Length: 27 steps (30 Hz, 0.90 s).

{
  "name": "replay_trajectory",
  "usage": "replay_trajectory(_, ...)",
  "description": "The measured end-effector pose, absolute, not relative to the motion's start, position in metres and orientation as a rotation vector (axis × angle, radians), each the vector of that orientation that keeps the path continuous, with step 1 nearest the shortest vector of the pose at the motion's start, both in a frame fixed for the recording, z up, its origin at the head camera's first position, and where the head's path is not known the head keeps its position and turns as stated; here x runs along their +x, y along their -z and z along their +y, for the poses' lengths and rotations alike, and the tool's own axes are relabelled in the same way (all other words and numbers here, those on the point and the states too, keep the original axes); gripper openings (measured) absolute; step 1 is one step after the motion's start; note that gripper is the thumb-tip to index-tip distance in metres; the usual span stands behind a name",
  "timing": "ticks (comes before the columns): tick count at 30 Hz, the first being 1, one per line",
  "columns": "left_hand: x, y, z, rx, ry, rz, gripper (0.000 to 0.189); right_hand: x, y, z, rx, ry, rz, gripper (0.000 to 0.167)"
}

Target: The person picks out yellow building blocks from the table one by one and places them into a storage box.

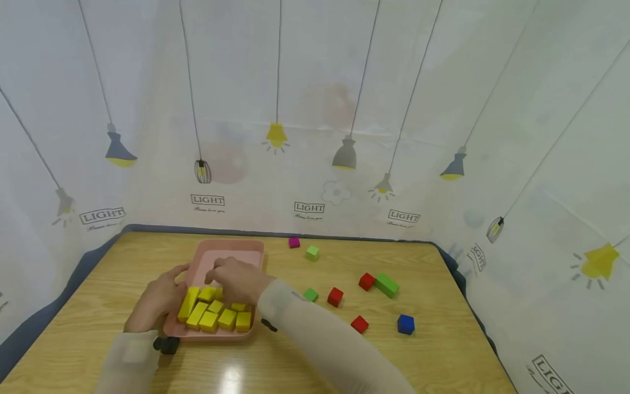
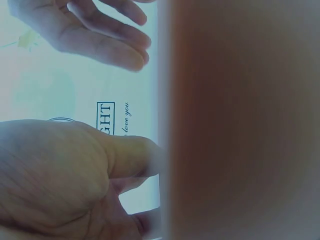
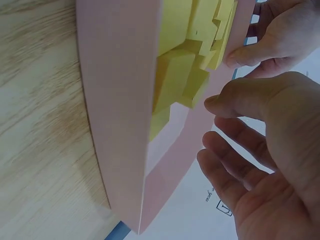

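Observation:
A pink tray (image 1: 211, 338) holds several yellow blocks (image 1: 208, 322), bunched toward its near side. At the tray's left wall, my left hand (image 1: 159, 298) grips the rim, thumb on the inner side and fingers outside, as the right wrist view shows. Over the tray's middle hovers my right hand (image 1: 238, 278), its fingers bent loosely. Nothing shows between its thumb and fingers (image 3: 225, 180) in the right wrist view. The tray's blurred wall (image 2: 240, 120) covers half of the left wrist view and hides the left fingertips.
Right of the tray lie red blocks (image 1: 336, 297), green blocks (image 1: 386, 285), a blue block (image 1: 406, 324) and, farther back, a purple block (image 1: 293, 242). A printed curtain (image 1: 315, 164) stands behind the wooden table (image 1: 295, 361).

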State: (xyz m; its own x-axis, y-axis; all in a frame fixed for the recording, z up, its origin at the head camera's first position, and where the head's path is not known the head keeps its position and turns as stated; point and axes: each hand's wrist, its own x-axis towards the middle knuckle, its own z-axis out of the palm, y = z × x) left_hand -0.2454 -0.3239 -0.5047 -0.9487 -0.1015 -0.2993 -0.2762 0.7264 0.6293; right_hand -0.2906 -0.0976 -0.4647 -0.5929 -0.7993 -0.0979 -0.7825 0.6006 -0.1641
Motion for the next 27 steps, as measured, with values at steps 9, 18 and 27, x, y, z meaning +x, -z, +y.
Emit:
replay_trajectory(9,-0.244,0.505,-0.317,-0.333,-1.011,2.689,0.064,-0.297,0.467,-0.062,-1.321,0.211,2.748,0.04)
replay_trajectory(18,-0.246,0.506,-0.316,-0.304,-0.957,2.724,0.064,-0.302,0.466,-0.015,-1.272,0.312,2.805,0.042)
replay_trajectory(27,-0.242,0.504,-0.316,-0.258,-0.891,2.769,0.062,-0.301,0.46,0.034,-1.2,0.477,2.865,0.044)
